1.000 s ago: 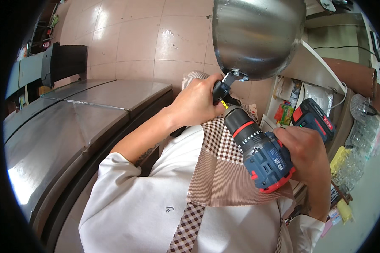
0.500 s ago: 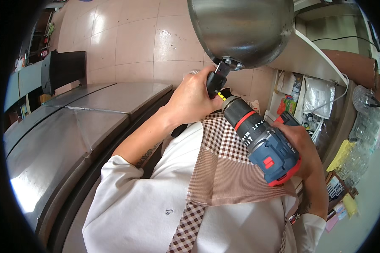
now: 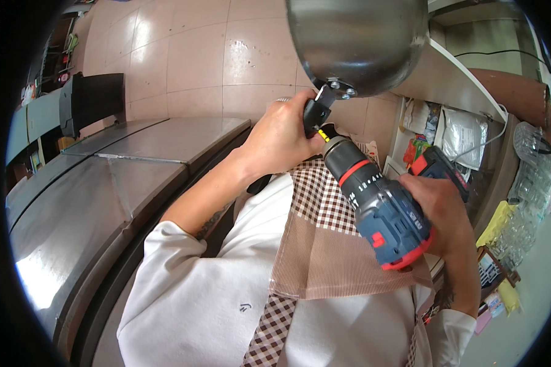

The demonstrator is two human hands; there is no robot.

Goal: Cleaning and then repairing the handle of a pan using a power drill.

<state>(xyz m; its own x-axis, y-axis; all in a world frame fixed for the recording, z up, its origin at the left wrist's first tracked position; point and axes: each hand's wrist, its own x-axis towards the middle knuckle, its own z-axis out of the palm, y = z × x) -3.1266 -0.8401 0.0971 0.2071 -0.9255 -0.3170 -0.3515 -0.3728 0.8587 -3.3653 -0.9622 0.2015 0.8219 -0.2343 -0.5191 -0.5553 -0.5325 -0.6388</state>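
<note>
A dark metal wok [image 3: 361, 43] is at the top, its outside facing me. Several rivets or bolts fasten a bracket near its edge, where a black handle [image 3: 316, 117] joins. My left hand [image 3: 281, 136] is closed around this handle. My right hand [image 3: 438, 205] grips a blue and black cordless drill [image 3: 392, 220] with red trim, pointed up and left. From its chuck a yellow-banded bit [image 3: 323, 135] reaches to the handle's near end, beside my left fingers. Whether the tip is inside the handle I cannot make out.
A metal-topped counter [image 3: 147, 159] runs along the left. On the right, an open cabinet compartment holds plastic-wrapped packages [image 3: 464, 137]. Clear plastic containers [image 3: 523, 183] and small boxes lie further right. A checked apron [image 3: 324, 244] covers my lap, above the tiled floor [image 3: 196, 55].
The wok and handle have shifted slightly to the right. The drill has rolled about its axis, so its battery end shows more at the right. Both hands keep their hold.
</note>
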